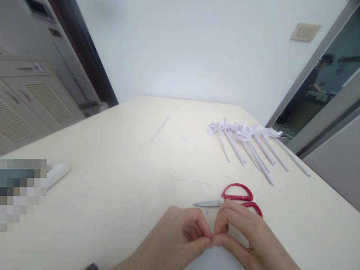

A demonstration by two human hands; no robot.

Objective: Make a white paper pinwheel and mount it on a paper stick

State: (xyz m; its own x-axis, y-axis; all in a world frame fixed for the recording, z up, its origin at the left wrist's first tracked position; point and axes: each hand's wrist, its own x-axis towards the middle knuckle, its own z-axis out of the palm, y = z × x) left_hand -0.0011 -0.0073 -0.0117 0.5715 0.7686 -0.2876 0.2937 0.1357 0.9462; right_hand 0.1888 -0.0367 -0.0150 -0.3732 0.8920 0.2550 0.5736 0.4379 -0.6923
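Observation:
My left hand (pixel 180 234) and my right hand (pixel 247 234) meet at the bottom middle of the view, fingertips pinched together on the top edge of a white paper piece (pixel 213 259) that lies below them on the cream table (pixel 112 180). Both hands have curled fingers. Red-handled scissors (pixel 234 198) lie closed on the table just behind my right hand, blades pointing left. Further back on the right, several white paper pinwheels on rolled paper sticks (pixel 247 144) lie in a row.
A single rolled white paper stick (pixel 159 128) lies alone at the far middle of the table. A white flat object (pixel 56 173) sits at the left edge beside a blurred patch. Cabinets stand at the left, a glass door at the right.

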